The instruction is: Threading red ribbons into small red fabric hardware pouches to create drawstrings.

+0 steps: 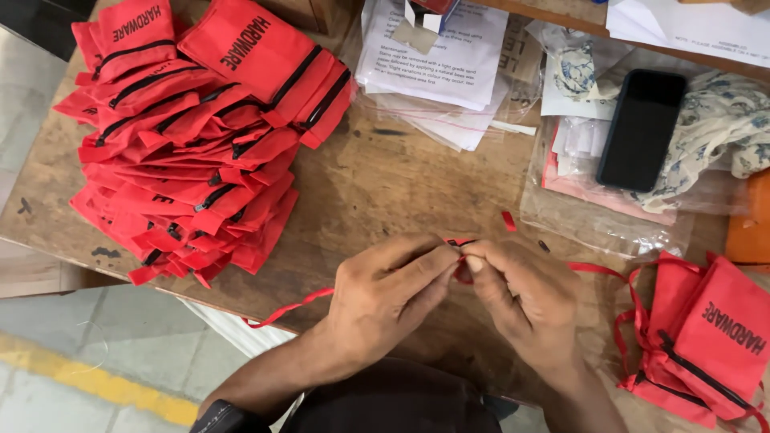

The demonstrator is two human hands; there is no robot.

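My left hand (385, 297) and my right hand (521, 301) meet fingertip to fingertip over the wooden table (385, 192). Both pinch a thin red ribbon (289, 309) at one small spot; it trails left below my left hand and right toward the pouches. A small red scrap (508, 220) lies just beyond my fingers. A few red fabric pouches with black zips (706, 345) lie right of my right hand, strings attached.
A big heap of matching red zip pouches (184, 136) covers the table's left part. Printed paper sheets (437, 48), clear plastic bags (593, 208), a black phone (642, 128) and patterned cloth (722, 120) lie at the back. The table edge and floor show at lower left.
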